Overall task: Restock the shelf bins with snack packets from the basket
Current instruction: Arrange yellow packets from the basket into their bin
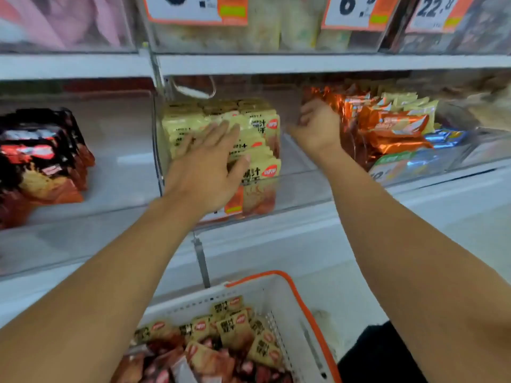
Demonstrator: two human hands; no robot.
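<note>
A clear shelf bin (298,161) in the middle holds a stack of yellow snack packets (260,128) with red oval logos. My left hand (210,164) lies flat on that stack, fingers spread, pressing against the packets. My right hand (318,125) is curled loosely over the right end of the same bin, next to the orange packets; nothing shows in it. Below, a white basket (282,297) with an orange rim holds several yellow and red snack packets (235,333).
Black and red packets (41,161) fill the bin at the left. Orange foil, pale yellow and blue packets (392,128) fill the bin at the right. Price tags (356,12) hang on the upper shelf. A metal upright (201,261) stands below the middle bin.
</note>
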